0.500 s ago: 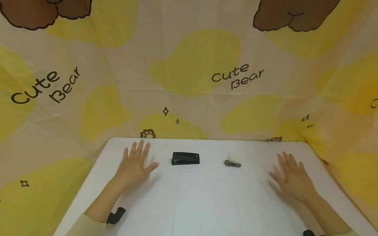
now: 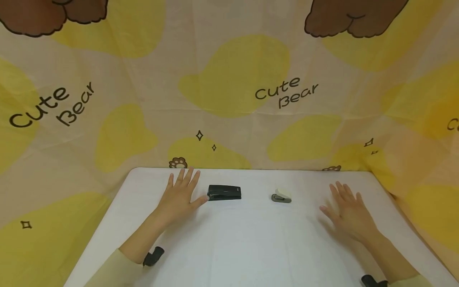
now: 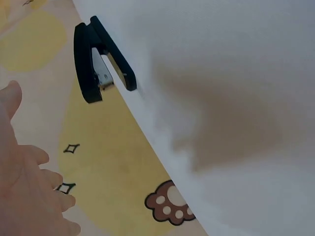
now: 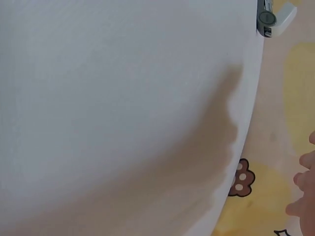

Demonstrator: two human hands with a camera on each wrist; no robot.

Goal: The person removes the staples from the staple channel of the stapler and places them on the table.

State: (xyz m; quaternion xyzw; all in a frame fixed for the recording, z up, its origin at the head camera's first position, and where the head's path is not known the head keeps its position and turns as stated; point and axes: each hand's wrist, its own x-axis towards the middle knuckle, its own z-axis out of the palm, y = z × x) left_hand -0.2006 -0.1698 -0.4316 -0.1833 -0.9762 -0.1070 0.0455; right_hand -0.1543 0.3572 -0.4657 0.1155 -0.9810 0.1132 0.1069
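A black stapler (image 2: 224, 192) lies on the white table, left of the middle; the left wrist view shows the same stapler (image 3: 106, 64) side-on with its jaws apart. My left hand (image 2: 179, 199) hovers over the table just left of it, fingers spread, holding nothing. In the head view its thumb tip overlaps the stapler's left end; the left wrist view shows a gap between them. Right of the black stapler sits a small grey and white mini stapler (image 2: 281, 196). Further right, my right hand (image 2: 353, 217) is raised above the table with straight fingers and nothing in it.
The white table (image 2: 247, 247) has rounded far corners. Behind it hangs a beige and yellow cloth (image 2: 229, 131) with printed bear feet, paws and lettering. A black strap piece (image 2: 153, 256) is at the left wrist, another (image 2: 373, 281) at the right.
My left hand has moved right, up to the black stapler's left end. The right hand has shifted slightly left. Both staplers stay in place, with only a small shift of the head view.
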